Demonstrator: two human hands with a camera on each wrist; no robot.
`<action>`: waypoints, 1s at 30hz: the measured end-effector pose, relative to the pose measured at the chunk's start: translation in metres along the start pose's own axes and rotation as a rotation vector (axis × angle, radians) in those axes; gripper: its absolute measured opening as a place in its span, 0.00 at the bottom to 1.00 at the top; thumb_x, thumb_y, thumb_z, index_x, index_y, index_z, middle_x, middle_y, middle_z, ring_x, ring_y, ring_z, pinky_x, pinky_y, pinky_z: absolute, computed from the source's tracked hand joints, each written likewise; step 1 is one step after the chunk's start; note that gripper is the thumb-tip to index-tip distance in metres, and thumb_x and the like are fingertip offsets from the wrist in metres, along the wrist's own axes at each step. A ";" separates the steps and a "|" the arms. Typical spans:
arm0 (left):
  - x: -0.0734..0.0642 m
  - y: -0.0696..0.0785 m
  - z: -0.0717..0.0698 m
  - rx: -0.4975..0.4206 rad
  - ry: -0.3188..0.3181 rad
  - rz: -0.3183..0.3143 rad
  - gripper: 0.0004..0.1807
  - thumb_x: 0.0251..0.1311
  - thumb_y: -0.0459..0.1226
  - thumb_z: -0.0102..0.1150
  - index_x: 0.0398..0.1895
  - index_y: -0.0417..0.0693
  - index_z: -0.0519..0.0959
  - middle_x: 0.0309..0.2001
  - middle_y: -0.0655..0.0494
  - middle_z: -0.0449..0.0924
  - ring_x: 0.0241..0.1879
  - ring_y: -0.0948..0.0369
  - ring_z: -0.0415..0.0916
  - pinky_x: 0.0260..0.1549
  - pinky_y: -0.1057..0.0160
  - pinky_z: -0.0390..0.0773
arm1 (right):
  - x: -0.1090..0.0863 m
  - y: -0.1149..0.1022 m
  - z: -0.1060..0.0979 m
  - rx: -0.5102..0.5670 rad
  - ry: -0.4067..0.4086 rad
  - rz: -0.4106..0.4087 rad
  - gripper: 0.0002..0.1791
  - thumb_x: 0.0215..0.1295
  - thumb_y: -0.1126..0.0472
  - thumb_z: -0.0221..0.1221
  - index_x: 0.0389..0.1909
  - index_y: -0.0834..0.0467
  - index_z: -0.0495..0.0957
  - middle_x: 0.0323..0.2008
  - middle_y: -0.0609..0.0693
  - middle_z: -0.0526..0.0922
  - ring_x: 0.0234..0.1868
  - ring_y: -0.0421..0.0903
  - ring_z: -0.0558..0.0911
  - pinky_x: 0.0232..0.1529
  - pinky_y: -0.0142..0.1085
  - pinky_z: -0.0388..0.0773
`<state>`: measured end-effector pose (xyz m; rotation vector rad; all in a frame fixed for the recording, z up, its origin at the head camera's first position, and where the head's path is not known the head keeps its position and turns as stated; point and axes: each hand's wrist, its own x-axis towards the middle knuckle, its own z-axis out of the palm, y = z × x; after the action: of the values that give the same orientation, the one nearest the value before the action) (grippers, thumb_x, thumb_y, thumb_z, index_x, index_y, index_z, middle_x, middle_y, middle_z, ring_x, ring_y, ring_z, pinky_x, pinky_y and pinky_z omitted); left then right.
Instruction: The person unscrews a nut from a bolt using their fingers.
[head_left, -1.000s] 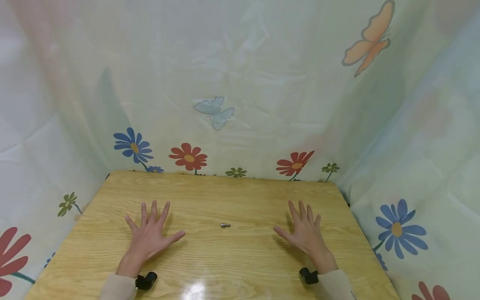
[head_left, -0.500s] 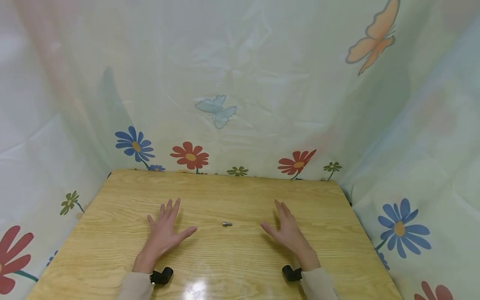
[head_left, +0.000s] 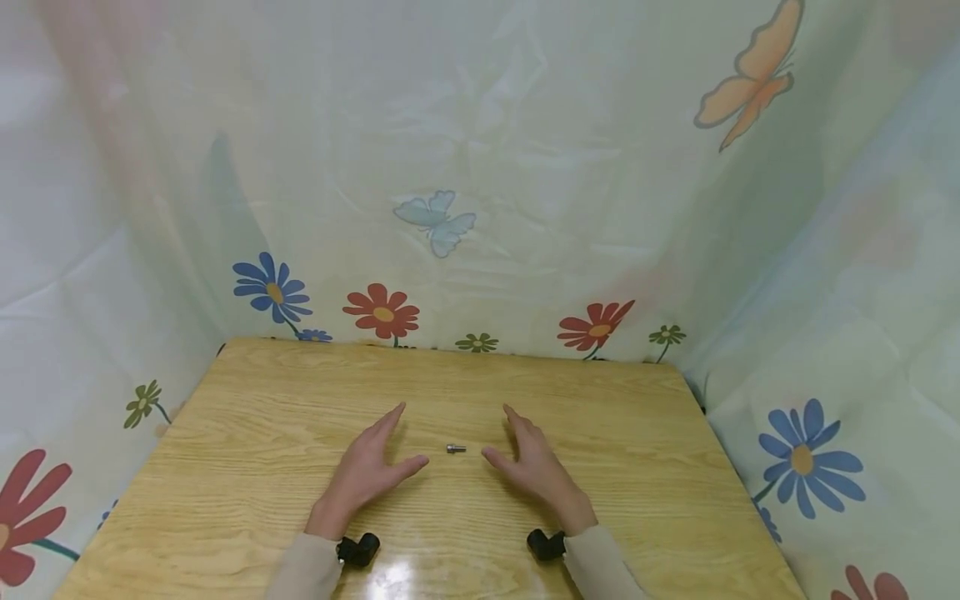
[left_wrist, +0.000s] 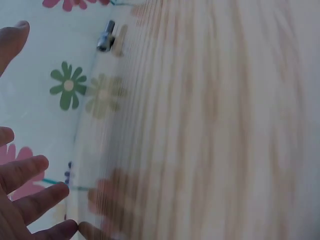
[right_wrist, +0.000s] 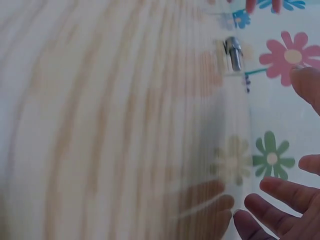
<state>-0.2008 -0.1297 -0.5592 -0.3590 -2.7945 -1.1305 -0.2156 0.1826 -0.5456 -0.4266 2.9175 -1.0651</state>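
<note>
A small silver bolt (head_left: 455, 448) lies on the wooden table (head_left: 247, 433), midway between my two hands. My left hand (head_left: 371, 468) is just left of it, fingers straight and together, thumb pointing toward the bolt, holding nothing. My right hand (head_left: 530, 462) mirrors it on the right, fingers straight, also holding nothing. Neither hand touches the bolt. The left wrist view shows the bolt (left_wrist: 105, 36) beyond my fingers (left_wrist: 30, 200). The right wrist view shows the bolt (right_wrist: 233, 52) above my fingertips (right_wrist: 280, 197); both wrist views are blurred.
A flowered, butterfly-printed plastic sheet (head_left: 480, 208) walls the table at the back and both sides. Black wrist camera mounts (head_left: 358, 550) sit at my cuffs. The table's far edge (head_left: 450, 350) meets the sheet.
Both hands have slid inward across the table toward the bolt, from spread wide apart to close on either side of it. Their fingers have drawn together. The bolt has not moved.
</note>
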 end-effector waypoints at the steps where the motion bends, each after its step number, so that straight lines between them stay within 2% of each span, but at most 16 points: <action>1: 0.001 0.002 0.002 0.009 -0.001 0.008 0.56 0.54 0.69 0.66 0.82 0.60 0.57 0.78 0.53 0.64 0.74 0.45 0.65 0.68 0.39 0.69 | 0.001 -0.002 0.002 -0.003 -0.007 -0.005 0.51 0.68 0.34 0.61 0.82 0.53 0.53 0.75 0.62 0.66 0.76 0.64 0.65 0.71 0.61 0.66; 9: 0.010 0.014 0.015 0.131 0.013 0.112 0.48 0.58 0.65 0.67 0.79 0.56 0.65 0.70 0.46 0.75 0.67 0.43 0.73 0.62 0.34 0.71 | 0.008 -0.011 0.014 -0.037 -0.012 -0.096 0.44 0.70 0.42 0.63 0.79 0.58 0.59 0.68 0.63 0.74 0.70 0.63 0.72 0.68 0.59 0.71; 15: 0.017 0.020 0.026 0.194 -0.001 0.164 0.45 0.58 0.61 0.69 0.76 0.57 0.68 0.66 0.48 0.79 0.64 0.45 0.76 0.58 0.38 0.74 | 0.010 -0.017 0.019 -0.027 -0.029 -0.123 0.41 0.70 0.44 0.64 0.77 0.59 0.63 0.62 0.59 0.80 0.66 0.61 0.75 0.65 0.58 0.74; 26: 0.021 0.028 0.040 0.217 0.004 0.201 0.33 0.58 0.47 0.75 0.67 0.51 0.78 0.58 0.49 0.83 0.56 0.48 0.79 0.52 0.44 0.77 | 0.016 -0.026 0.030 -0.068 -0.042 -0.184 0.32 0.69 0.51 0.66 0.68 0.63 0.73 0.49 0.52 0.82 0.53 0.50 0.78 0.54 0.49 0.79; 30: 0.021 0.030 0.044 0.184 0.014 0.196 0.27 0.58 0.44 0.75 0.61 0.49 0.82 0.54 0.49 0.85 0.53 0.48 0.81 0.50 0.43 0.78 | 0.018 -0.027 0.034 -0.056 -0.027 -0.203 0.26 0.68 0.55 0.67 0.63 0.64 0.78 0.45 0.50 0.83 0.49 0.49 0.78 0.51 0.47 0.79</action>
<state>-0.2144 -0.0741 -0.5671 -0.5865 -2.7486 -0.8248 -0.2230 0.1368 -0.5527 -0.7468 2.9359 -0.9890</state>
